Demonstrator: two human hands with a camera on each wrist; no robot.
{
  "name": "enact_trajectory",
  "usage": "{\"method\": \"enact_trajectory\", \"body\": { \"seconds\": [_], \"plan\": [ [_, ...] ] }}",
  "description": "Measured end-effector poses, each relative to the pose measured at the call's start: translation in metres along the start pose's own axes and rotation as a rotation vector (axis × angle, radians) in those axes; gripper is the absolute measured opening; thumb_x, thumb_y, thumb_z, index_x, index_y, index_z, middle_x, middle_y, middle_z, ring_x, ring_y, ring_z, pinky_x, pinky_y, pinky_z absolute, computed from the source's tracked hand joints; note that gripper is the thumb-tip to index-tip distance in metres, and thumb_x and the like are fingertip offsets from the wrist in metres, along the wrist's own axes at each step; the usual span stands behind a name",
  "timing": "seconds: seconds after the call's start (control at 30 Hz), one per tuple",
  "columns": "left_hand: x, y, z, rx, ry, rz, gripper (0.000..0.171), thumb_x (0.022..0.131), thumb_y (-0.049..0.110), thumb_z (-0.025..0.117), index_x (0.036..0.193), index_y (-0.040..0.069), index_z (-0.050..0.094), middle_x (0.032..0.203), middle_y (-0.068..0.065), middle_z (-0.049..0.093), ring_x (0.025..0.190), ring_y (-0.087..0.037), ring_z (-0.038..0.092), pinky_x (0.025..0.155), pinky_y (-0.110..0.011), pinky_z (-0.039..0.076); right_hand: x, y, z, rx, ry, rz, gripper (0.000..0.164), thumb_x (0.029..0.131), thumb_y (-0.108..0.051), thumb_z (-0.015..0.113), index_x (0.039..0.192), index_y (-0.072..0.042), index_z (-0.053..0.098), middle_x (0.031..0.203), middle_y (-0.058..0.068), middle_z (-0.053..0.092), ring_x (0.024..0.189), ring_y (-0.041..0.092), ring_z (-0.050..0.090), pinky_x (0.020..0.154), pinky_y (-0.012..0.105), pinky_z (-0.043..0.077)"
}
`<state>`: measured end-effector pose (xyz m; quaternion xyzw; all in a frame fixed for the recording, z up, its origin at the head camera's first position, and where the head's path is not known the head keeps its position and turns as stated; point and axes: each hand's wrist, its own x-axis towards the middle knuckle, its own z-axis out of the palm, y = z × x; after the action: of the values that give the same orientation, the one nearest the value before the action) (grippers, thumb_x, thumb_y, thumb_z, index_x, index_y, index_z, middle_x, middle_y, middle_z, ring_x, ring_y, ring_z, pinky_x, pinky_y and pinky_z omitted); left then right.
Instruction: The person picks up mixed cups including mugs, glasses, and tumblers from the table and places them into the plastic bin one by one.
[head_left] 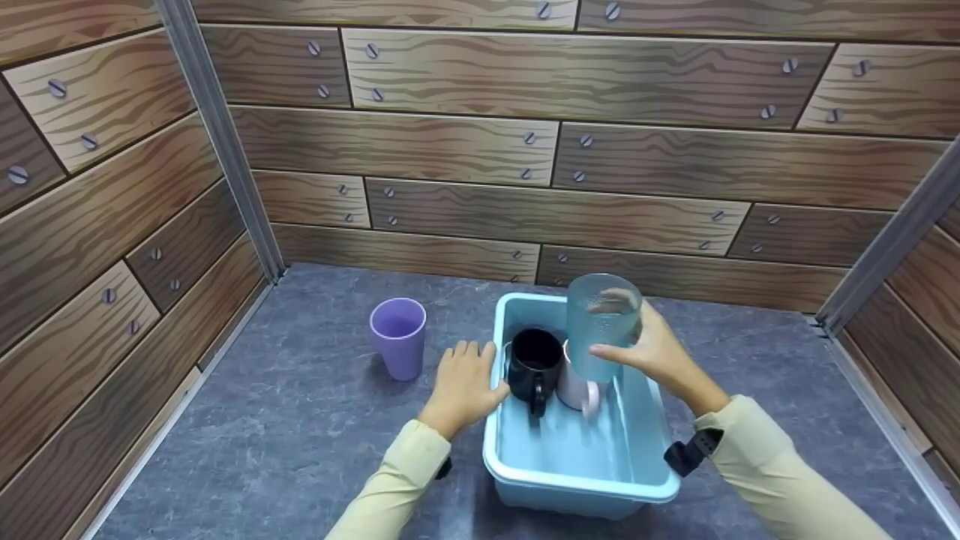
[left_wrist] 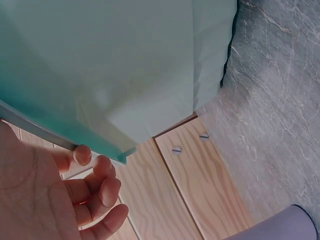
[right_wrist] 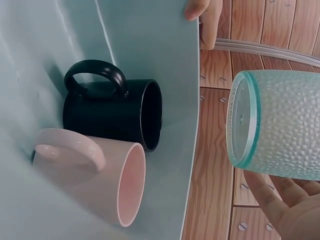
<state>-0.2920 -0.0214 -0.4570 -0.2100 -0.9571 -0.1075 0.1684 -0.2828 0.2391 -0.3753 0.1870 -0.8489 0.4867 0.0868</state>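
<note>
In the head view my right hand (head_left: pixel 660 352) holds a clear teal tumbler (head_left: pixel 602 330) with a pebbled surface, raised over the light blue plastic basin (head_left: pixel 577 476). My thumb lies along the cup's near side, the fingers around the far side. My left hand (head_left: pixel 465 386) holds the basin's left rim, thumb over the edge and fingers outside. Inside the basin a black mug (head_left: pixel 534 367) and a pale pink mug (head_left: pixel 576 390) stand side by side. The right wrist view shows both the black mug (right_wrist: pixel 107 112) and the pink mug (right_wrist: pixel 95 172) with their handles.
A purple tumbler (head_left: pixel 401 345) stands upright on the grey marbled tabletop (head_left: pixel 262 435), left of the basin and near my left hand. Wood-patterned panels (head_left: pixel 450 150) wall the back and both sides, with metal strips (head_left: pixel 225 135) in the corners.
</note>
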Motion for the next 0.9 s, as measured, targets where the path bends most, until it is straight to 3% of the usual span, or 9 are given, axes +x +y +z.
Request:
{"method": "enact_trajectory", "body": {
  "seconds": [0.17,0.3,0.5,0.73,0.9],
  "plan": [
    [0.0,-0.001,0.001,0.006,0.003,0.003,0.037,0.079,0.039,0.055,0.1,0.008,0.052,0.093,-0.011,0.06,0.088,-0.027,0.054,0.076,-0.041,0.044,0.004,0.0,0.004,-0.015,-0.022,0.0,0.067,0.072,-0.013,0.079,0.13,-0.009,0.045,0.122,0.009,0.062,0.106,-0.003,0.053,0.093,0.033,0.041],
    [0.0,-0.001,0.001,0.009,0.003,0.004,0.038,0.079,0.039,0.055,0.101,0.008,0.052,0.093,-0.012,0.06,0.089,-0.027,0.054,0.077,-0.041,0.044,0.006,0.001,0.008,0.014,-0.06,0.018,0.068,0.073,-0.013,0.079,0.131,-0.008,0.044,0.124,0.01,0.06,0.113,0.007,0.052,0.097,0.041,0.039],
    [0.001,-0.001,0.002,0.005,0.012,0.002,0.038,0.079,0.039,0.055,0.101,0.008,0.052,0.093,-0.012,0.06,0.088,-0.027,0.054,0.077,-0.041,0.044,0.009,0.003,0.012,0.04,-0.125,0.04,0.067,0.073,-0.014,0.078,0.13,-0.009,0.044,0.126,0.009,0.059,0.118,0.015,0.05,0.095,0.04,0.041],
    [0.0,-0.001,0.001,-0.001,0.003,0.0,0.037,0.08,0.038,0.057,0.101,0.008,0.052,0.094,-0.012,0.06,0.089,-0.027,0.054,0.078,-0.042,0.044,0.01,0.007,0.02,0.086,-0.198,0.016,0.069,0.072,-0.014,0.079,0.131,-0.008,0.044,0.126,0.012,0.058,0.121,0.029,0.05,0.105,0.052,0.033],
    [0.0,-0.001,0.0,-0.002,-0.008,-0.002,0.038,0.08,0.038,0.057,0.103,0.008,0.052,0.096,-0.013,0.06,0.091,-0.028,0.054,0.079,-0.043,0.044,0.012,0.009,0.025,0.087,-0.236,0.028,0.072,0.072,-0.017,0.08,0.132,-0.009,0.042,0.128,0.011,0.057,0.122,0.03,0.05,0.105,0.051,0.035]
  ]
}}
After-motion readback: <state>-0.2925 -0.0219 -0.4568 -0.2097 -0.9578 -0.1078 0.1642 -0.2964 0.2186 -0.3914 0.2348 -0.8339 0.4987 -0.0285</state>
